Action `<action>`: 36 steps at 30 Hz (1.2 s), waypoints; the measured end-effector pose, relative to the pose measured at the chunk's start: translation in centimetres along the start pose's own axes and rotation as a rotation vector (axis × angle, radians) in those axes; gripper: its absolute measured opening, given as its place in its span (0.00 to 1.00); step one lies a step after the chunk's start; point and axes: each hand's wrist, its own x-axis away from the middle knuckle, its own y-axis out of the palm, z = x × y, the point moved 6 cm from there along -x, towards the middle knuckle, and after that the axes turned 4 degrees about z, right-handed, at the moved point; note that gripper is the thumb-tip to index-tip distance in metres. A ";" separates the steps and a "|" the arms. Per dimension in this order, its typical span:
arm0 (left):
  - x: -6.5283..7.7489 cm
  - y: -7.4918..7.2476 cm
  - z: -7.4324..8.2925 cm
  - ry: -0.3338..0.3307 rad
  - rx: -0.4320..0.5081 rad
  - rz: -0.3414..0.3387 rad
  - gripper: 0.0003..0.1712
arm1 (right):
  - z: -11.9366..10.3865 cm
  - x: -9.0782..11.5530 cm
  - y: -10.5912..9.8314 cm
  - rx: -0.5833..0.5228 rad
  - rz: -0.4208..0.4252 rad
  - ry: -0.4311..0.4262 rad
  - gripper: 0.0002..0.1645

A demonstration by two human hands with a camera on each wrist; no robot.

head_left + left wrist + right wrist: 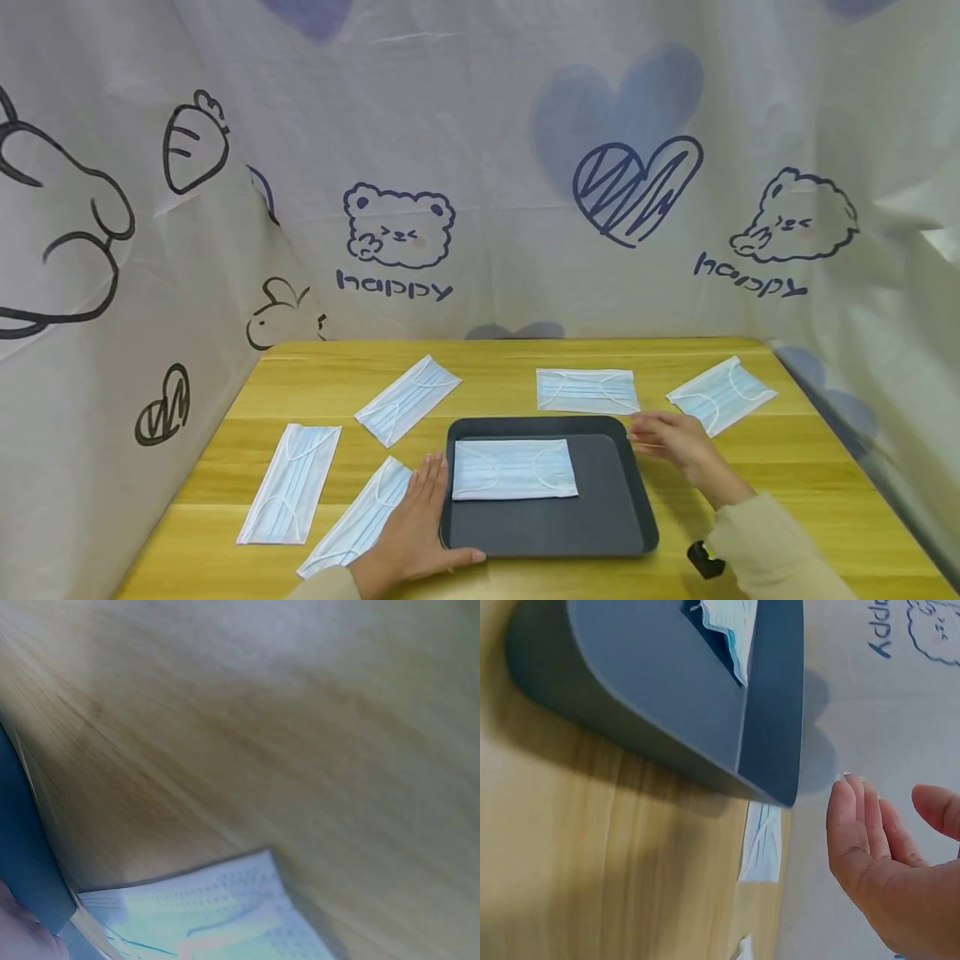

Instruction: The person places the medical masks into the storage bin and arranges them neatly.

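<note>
A dark grey tray (555,529) lies on the table, and a light blue face mask (514,469) rests flat in its upper left part. Along the tray's left wall my left hand (416,525) lies with straight fingers, its thumb by the front left corner. Partly covered by that hand is another mask (358,521). My right hand (678,450) is beside the tray's far right corner, holding nothing. In the right wrist view, its loosely bent fingers (853,825) stand apart from the tray wall (772,712). The left wrist view shows only a little of the left hand (26,934).
More masks lie flat around the tray: one at far left (290,483), one behind it (408,400), one behind the tray (587,391) and one at back right (722,395). A printed white curtain (510,275) hangs around the wooden table (787,500).
</note>
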 end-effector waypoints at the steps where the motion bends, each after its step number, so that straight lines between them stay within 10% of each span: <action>1: 0.0 0.0 0.0 0.004 -0.003 0.005 0.73 | 0.1 0.0 -0.3 -0.018 0.014 0.005 0.29; 9: 0.0 -0.1 0.1 0.011 0.004 0.017 0.73 | 1.5 -0.2 -2.5 -0.220 0.052 0.048 0.08; 22: 0.0 -0.1 0.0 0.005 -0.004 0.014 0.73 | 3.0 -0.4 -4.9 -0.547 0.091 0.173 0.25; 36: -0.2 -0.2 -0.1 -0.001 0.009 0.009 0.73 | 5.5 -1.6 -5.8 -1.035 0.121 0.366 0.11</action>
